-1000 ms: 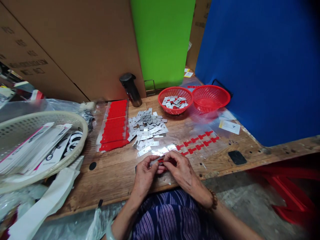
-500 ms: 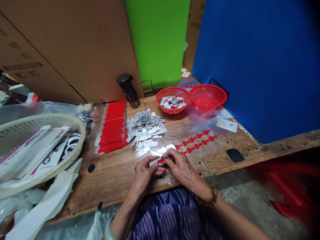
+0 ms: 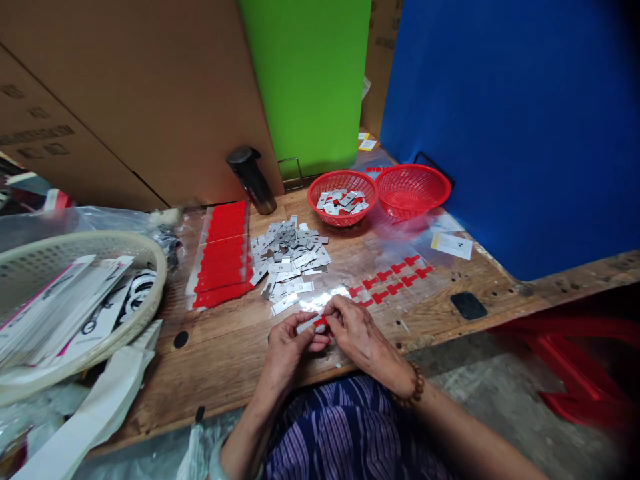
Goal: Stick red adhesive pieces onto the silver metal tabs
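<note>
Small red patch (image 3: 321, 323) against flat silver metal plate (image 3: 307, 324)
Left hand (image 3: 286, 348) pinches the plate, right hand (image 3: 364, 339) the patch; a loose silver metal heap (image 3: 291, 259) lies at eleven o'clock.

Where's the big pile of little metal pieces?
In the head view, the pile of metal pieces lies on the table left of centre, right of the red sheets and just beyond the left hand.

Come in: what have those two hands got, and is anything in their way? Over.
Left hand: pinching metal plate. Right hand: touching red piece at plate's end. Loose plate pile: beyond hands, apparently not in the way.
</note>
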`<state>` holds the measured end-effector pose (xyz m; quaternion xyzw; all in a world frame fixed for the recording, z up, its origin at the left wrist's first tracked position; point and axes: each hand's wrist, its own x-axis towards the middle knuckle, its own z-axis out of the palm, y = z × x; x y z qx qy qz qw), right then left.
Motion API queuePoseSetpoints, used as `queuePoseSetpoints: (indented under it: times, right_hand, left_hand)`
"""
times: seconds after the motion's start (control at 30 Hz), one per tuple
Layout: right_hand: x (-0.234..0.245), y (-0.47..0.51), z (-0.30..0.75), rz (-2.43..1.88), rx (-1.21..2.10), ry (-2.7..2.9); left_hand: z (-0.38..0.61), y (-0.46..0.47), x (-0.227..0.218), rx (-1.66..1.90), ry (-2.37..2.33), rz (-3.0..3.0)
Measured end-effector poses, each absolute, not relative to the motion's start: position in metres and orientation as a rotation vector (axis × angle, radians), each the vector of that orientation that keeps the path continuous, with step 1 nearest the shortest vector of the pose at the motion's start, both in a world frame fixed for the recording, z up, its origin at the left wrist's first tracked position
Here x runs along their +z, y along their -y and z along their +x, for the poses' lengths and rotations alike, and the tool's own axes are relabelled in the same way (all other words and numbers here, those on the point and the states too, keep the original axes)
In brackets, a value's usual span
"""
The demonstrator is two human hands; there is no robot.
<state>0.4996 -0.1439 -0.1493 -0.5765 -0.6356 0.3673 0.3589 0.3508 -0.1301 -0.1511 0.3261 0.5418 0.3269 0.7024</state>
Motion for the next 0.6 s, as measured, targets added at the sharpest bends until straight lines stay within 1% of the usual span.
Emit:
queuePoseSetpoints:
  times: [0.33,0.6]
  right_hand:
    - [-0.15,0.147,0.492,-1.575,0.794,1.714]
    - [-0.146,0.156,0.486,-1.693,0.523,1.864]
  left_hand:
    - [0.354,0.133,-0.15,0.766,-1.257,0.782]
    - [0.354,0.134,-0.152,0.789,-1.281,0.803]
